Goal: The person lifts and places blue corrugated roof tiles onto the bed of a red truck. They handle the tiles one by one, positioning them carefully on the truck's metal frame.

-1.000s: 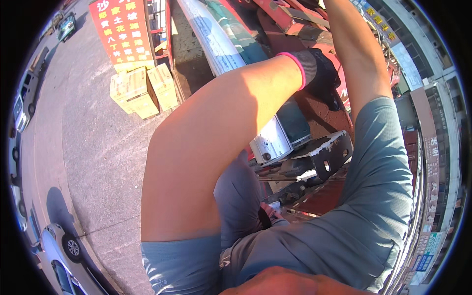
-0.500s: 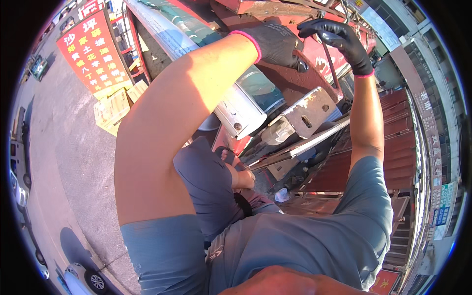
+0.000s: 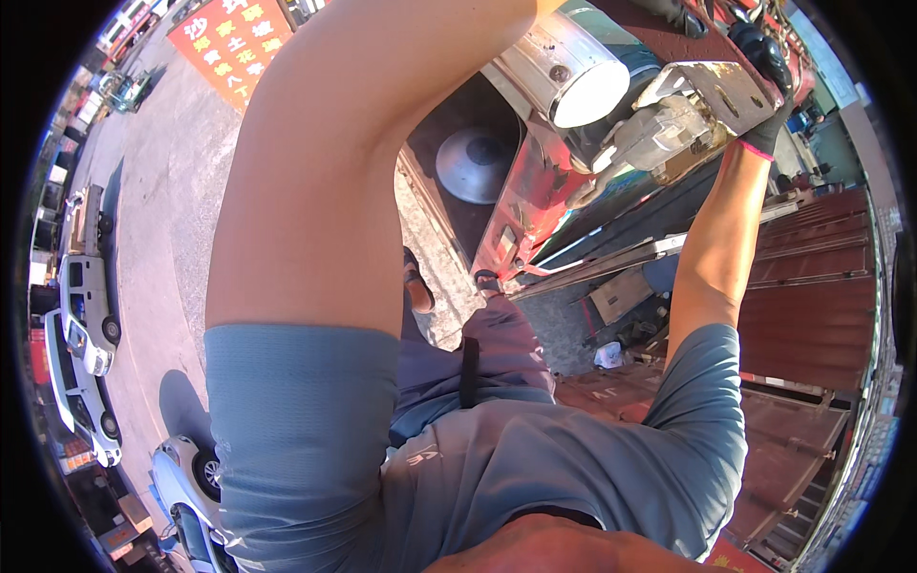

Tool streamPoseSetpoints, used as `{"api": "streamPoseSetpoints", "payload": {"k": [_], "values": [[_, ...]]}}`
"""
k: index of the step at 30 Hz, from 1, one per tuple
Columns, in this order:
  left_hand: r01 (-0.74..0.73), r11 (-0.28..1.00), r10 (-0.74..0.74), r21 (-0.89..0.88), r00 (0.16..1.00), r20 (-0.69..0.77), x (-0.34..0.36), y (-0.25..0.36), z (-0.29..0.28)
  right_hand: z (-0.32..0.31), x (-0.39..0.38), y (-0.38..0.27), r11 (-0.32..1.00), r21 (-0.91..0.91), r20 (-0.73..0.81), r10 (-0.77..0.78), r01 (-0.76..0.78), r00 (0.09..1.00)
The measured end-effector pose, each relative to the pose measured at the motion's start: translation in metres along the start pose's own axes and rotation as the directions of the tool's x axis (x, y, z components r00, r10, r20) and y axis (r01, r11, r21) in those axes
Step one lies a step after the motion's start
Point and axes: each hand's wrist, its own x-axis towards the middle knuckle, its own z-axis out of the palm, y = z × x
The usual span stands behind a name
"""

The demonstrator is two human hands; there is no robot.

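Note:
At the top edge, only part of my left hand (image 3: 680, 13) shows, in a dark glove, its fingertips on a dark red metal beam (image 3: 690, 40). The rest of that hand is out of view. My right hand (image 3: 761, 55), in a black glove with a pink cuff, is up at the right end of the beam, fingers curled. What they close round is hidden. Just left of its wrist sits a worn metal bracket (image 3: 731, 95) with slots. Beside the bracket are a greasy metal joint (image 3: 664, 138) and a thick, shiny cylinder end (image 3: 592, 93).
Below the cylinder is a red metal frame (image 3: 521, 210) next to a silver dome-shaped part (image 3: 473, 164). Brown-red slatted panels (image 3: 812, 263) stand at the right. A red sign (image 3: 234, 48) stands at the upper left; parked vehicles (image 3: 88, 296) line the far left.
The view has tilted down and nearer the metal parts. My left hand has slid mostly out at the top; my right hand has come down behind the bracket, its fingers more curled.

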Motion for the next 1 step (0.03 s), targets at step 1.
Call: {"api": "streamPoseSetpoints", "payload": {"k": [1], "values": [[-0.004,1.000,0.004,-0.017,1.000,0.011,-0.0056,0.0005,-0.0069,0.0051,-0.0011,0.0042,1.000,-0.006,-0.002,0.003,-0.003,1.000]]}}
